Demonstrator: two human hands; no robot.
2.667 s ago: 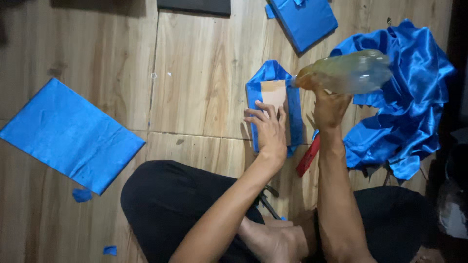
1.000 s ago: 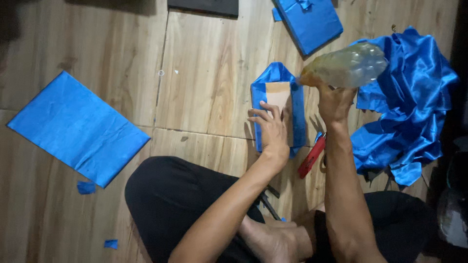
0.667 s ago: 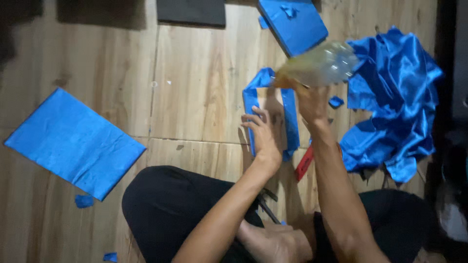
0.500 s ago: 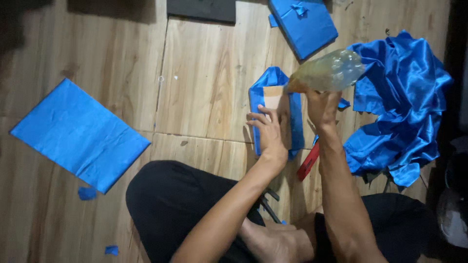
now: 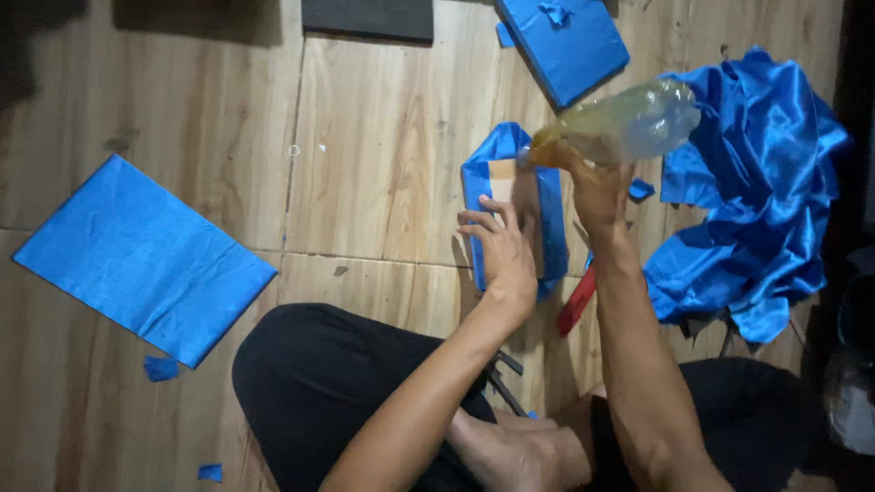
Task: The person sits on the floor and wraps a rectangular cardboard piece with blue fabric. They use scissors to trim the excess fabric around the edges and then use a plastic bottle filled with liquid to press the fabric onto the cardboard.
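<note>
Wooden floor (image 5: 383,164): I sit on it cross-legged, all work laid out ahead of my knees.

Heap of blue satin cloth (image 5: 756,191): crumpled at my right, uncut as far as I can see.

Flat blue sheet (image 5: 137,255): lies well apart at my left, with small blue scraps (image 5: 162,368) near it.

Blue covered box (image 5: 565,41): at the top edge, fully wrapped, with a small bow; I judge it finished.

Cardboard piece (image 5: 510,196): directly ahead of me, lying on a blue cloth wrap (image 5: 478,182) whose edges fold up over its sides. Bare brown board shows in the middle, so I judge the covering partly done, with gluing and folding of the flaps outstanding.

Plastic bottle (image 5: 620,123): clear, holding a yellowish liquid, tipped nearly level with its neck toward the board and just above it.

Right hand (image 5: 597,187): forearm raised steeply from my lap, fingers clenched round the bottle from beneath.

Left hand (image 5: 501,251): arm reaching forward across my knee, palm down, fingers spread and pressing on the board and wrap; grasping nothing.

Red tool (image 5: 576,301): on the floor between my forearms, partly hidden; kind not determined
</note>
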